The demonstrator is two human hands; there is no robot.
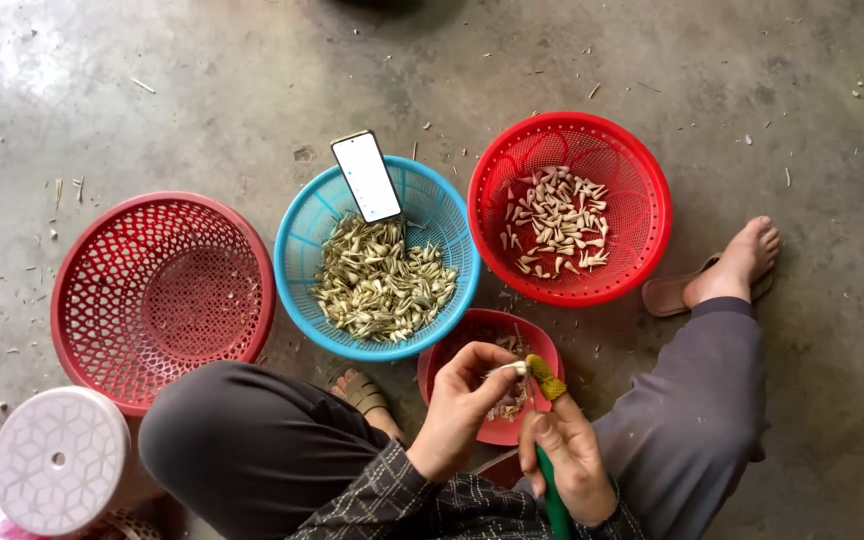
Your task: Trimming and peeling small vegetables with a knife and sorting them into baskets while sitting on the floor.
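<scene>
Low in the frame's centre, the left hand pinches a small pale seed, its length pointing right toward the right hand, which grips a green-handled tool. The hands almost touch above a small red bowl; a blue basket of unpeeled seeds sits just above.

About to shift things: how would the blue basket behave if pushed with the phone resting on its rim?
The blue basket looks like light plastic and would probably slide easily. The phone only leans on the rim, so it may slip off. The seeds lie loose and would likely shift.
</scene>
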